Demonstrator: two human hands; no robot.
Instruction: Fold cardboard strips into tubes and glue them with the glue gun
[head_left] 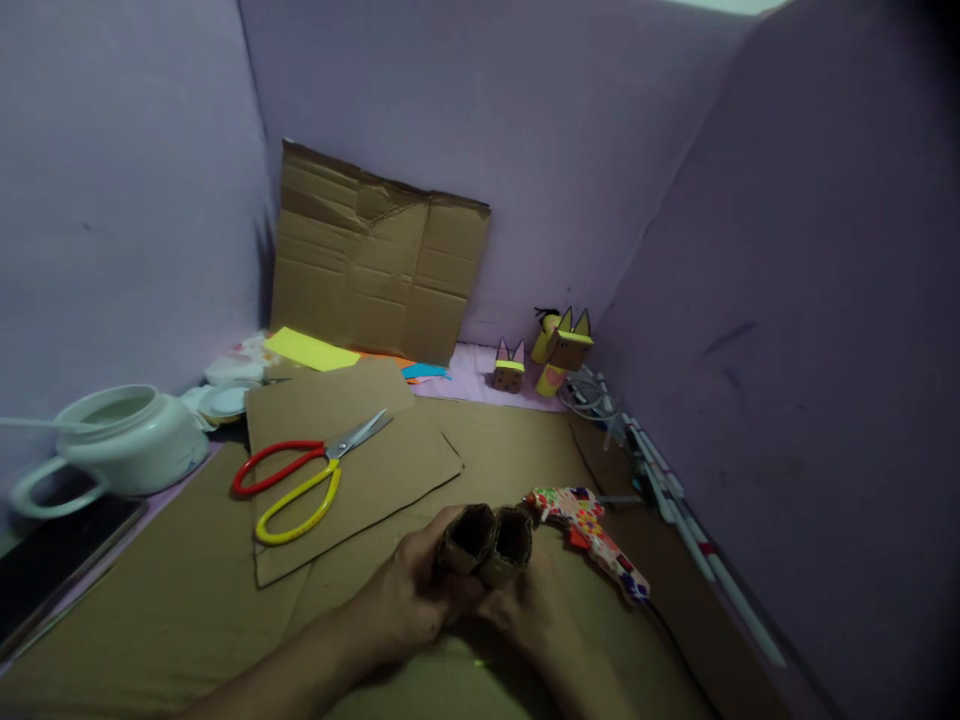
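Two short brown cardboard tubes stand side by side between my hands, their open dark ends facing up. My left hand [420, 585] is wrapped round the left cardboard tube [459, 556]. Fingers of my right hand [534, 605] close on the right cardboard tube [504, 571]. The tubes touch each other. Just right of them lies a flower-patterned glue gun [589, 530], its nozzle close to the right tube. Scissors [334, 462] with one red and one yellow handle rest on a cut cardboard sheet [397, 460] to the left.
A white pot [135, 440] and a dark phone [64, 560] are at the left. Creased cardboard [382, 260] leans on the back wall beside yellow paper [311, 349]. Small eared cardboard figures [508, 373] stand at the back. Pale sticks [705, 550] line the right wall.
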